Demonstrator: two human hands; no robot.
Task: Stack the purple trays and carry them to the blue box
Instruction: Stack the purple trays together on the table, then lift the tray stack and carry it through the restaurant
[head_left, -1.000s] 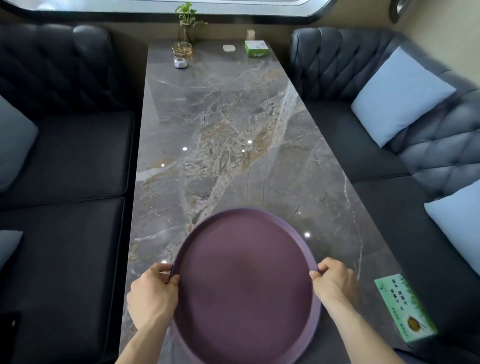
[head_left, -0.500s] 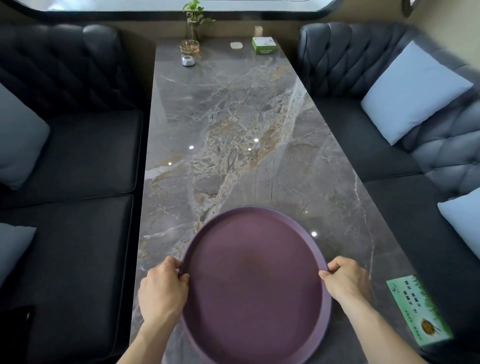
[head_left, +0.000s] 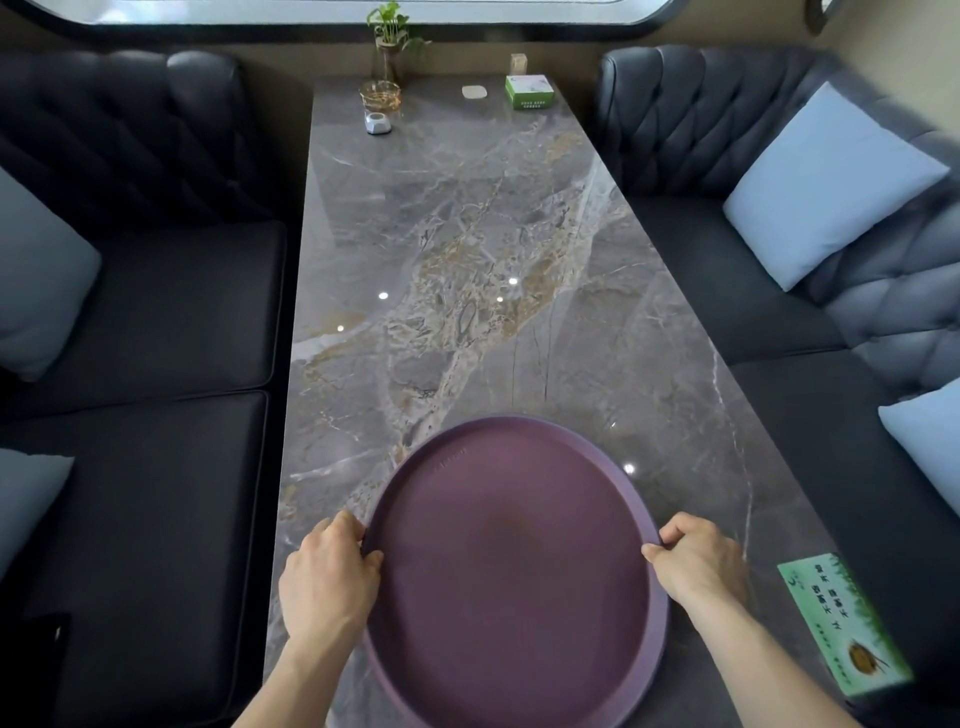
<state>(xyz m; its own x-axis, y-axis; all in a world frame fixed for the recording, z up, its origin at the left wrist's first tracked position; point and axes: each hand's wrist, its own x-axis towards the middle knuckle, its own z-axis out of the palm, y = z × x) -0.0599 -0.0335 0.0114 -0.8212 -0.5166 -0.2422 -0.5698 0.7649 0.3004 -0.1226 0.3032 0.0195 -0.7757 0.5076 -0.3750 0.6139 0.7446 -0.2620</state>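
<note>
A round purple tray (head_left: 511, 566) lies at the near end of the long grey marble table (head_left: 467, 270). My left hand (head_left: 327, 579) grips its left rim, thumb over the edge. My right hand (head_left: 698, 558) grips the right rim the same way. I cannot tell whether one tray or a stack is under my hands, as only the top surface shows. No blue box is in view.
Dark sofas (head_left: 156, 322) with pale blue cushions (head_left: 826, 182) flank the table on both sides. At the far end stand a plant in a glass vase (head_left: 389, 52), a small white object (head_left: 377, 123) and a green tissue box (head_left: 529, 91). A green card (head_left: 841, 618) lies near the right front corner.
The view has shifted a little, so the table and tray sit further right in the frame. Both hands keep the same grip on the tray's rim.
</note>
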